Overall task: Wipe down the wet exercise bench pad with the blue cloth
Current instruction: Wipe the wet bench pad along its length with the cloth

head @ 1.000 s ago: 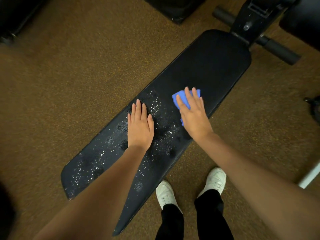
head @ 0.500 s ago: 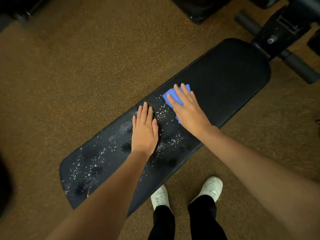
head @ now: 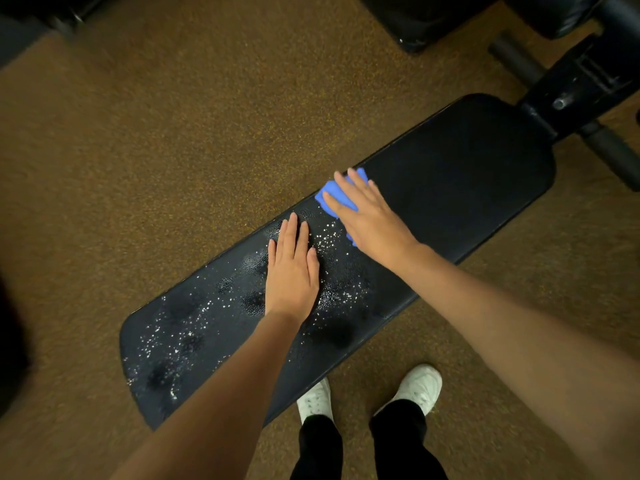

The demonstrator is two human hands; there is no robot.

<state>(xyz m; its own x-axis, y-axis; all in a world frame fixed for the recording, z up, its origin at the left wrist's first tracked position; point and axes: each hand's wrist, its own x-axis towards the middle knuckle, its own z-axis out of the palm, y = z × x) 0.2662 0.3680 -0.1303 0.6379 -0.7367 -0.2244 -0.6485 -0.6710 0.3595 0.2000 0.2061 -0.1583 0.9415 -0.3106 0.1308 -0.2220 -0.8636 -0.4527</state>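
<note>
1. Blue cloth (head: 335,199) lies flat on the black bench pad (head: 467,188) near its middle, under your right hand (head: 372,220), whose fingers are straight and press it down; nothing is pinched. With no real hold, the cloth could bunch or slide out from under your palm on a fast stroke.
2. Your left hand (head: 292,271) rests flat with fingers spread straight, right on the beaded water (head: 194,327). It may smear droplets or leave its own patch unwiped if you work around it.
3. The droplets run from mid-pad to the near end, so a stroke toward the edge could push water onto the brown carpet (head: 173,133).
4. One small cloth may saturate and leave streaks.
</note>
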